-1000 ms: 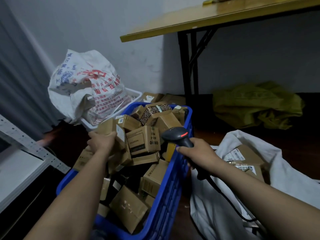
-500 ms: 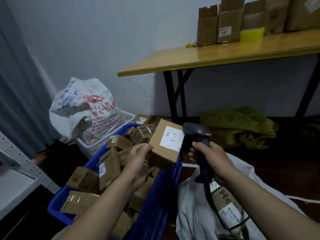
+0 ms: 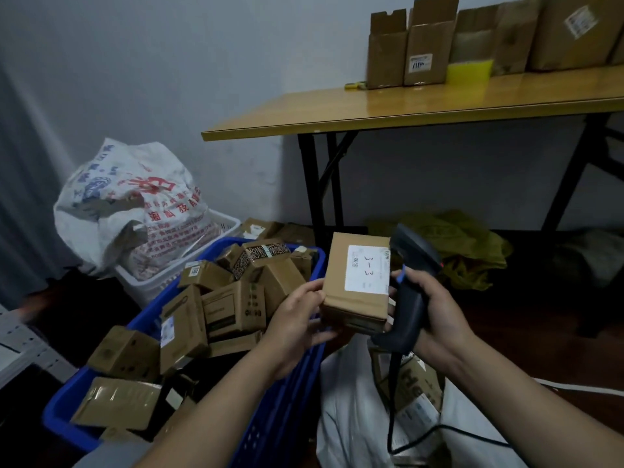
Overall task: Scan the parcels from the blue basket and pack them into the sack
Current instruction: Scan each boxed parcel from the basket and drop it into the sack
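Hands holding a parcel and a barcode scanner above a basket and sack.

Left hand (image 3: 297,319) grips a labelled cardboard parcel (image 3: 358,282) over the blue basket (image 3: 287,410) rim; right hand (image 3: 435,315) wraps round the scanner (image 3: 410,288), touching the parcel, above the white sack (image 3: 351,420).

pale wall (image 3: 169,62), wooden table (image 3: 422,103), dark floor (image 3: 540,349)

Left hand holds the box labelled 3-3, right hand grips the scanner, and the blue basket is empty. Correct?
No: the head view shows the blue basket piled with cardboard parcels. The left hand does hold the box labelled 3-3, and the right hand grips the scanner.
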